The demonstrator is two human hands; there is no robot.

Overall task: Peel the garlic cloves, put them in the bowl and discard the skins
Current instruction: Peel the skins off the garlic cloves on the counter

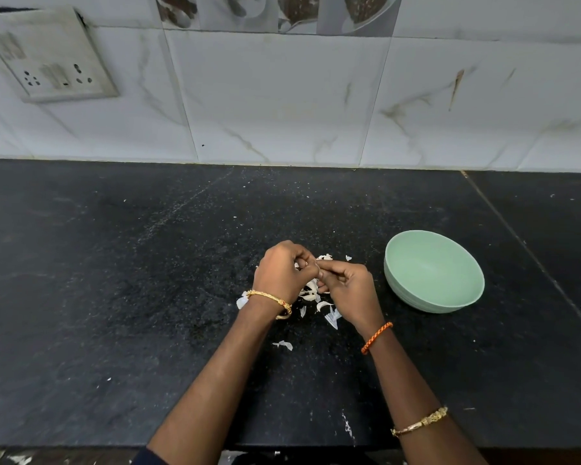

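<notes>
Here both hands, left (282,268) and right (344,285), pinch one clove (317,263) over the skins (311,292) on the worktop (114,297); it's small, light, slippery, so grip its ends. Bowl (450,305) sits right, apparently empty.

No text, label, brand, number or sign can be read anywhere in this view.
</notes>
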